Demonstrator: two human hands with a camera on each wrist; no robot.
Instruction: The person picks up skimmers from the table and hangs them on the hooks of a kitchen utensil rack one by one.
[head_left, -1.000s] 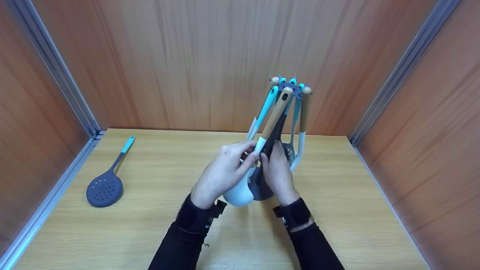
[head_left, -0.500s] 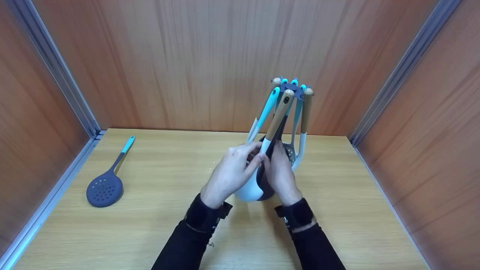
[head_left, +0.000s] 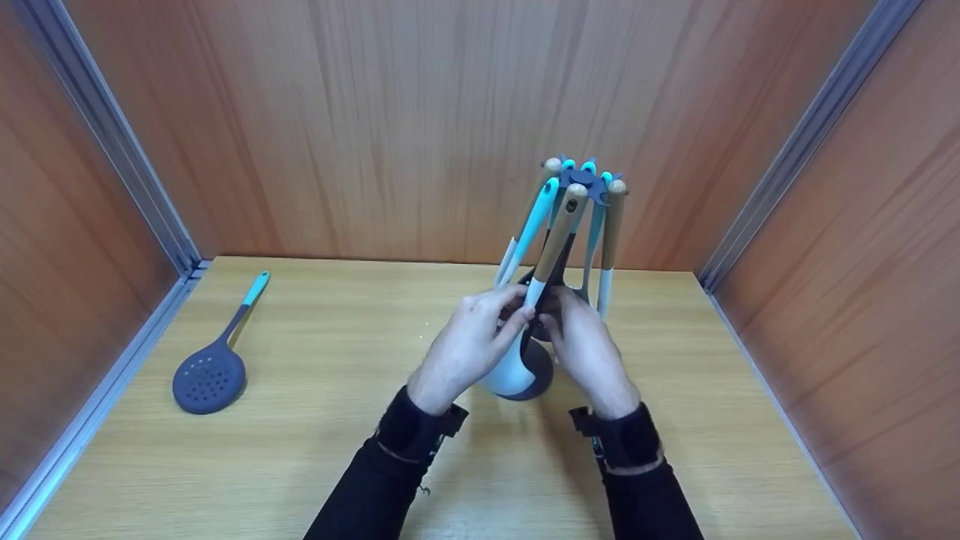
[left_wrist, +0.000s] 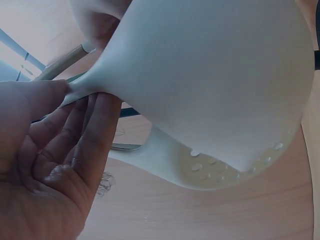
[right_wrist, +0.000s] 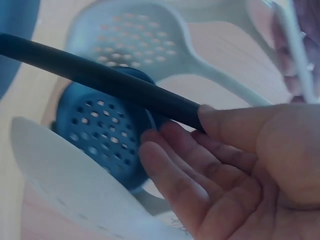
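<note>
In the head view, several utensils hang from a dark utensil stand (head_left: 585, 178) right of centre. My left hand (head_left: 469, 341) pinches the neck of a white ladle (left_wrist: 215, 70) with a wooden handle (head_left: 556, 240). Its bowl faces the left wrist camera. On the near right side, my right hand (head_left: 592, 349) reaches in among the utensils. Thumb and fingers hold a dark rod (right_wrist: 100, 77) between them in the right wrist view; whether it is the stand's pole or a handle, I cannot tell. Beside those fingers hangs a dark blue perforated utensil (right_wrist: 107, 130).
A dark skimmer (head_left: 209, 379) with a turquoise handle lies on the table (head_left: 330, 450) at the left. Wooden panels (head_left: 375, 127) enclose the back and sides. A white perforated utensil (left_wrist: 215, 172) hangs behind the ladle in the left wrist view.
My right hand has shifted right and turned. My left hand has moved a little right with the white ladle, whose bowl now sits closer to the stand. The skimmer has stayed put.
</note>
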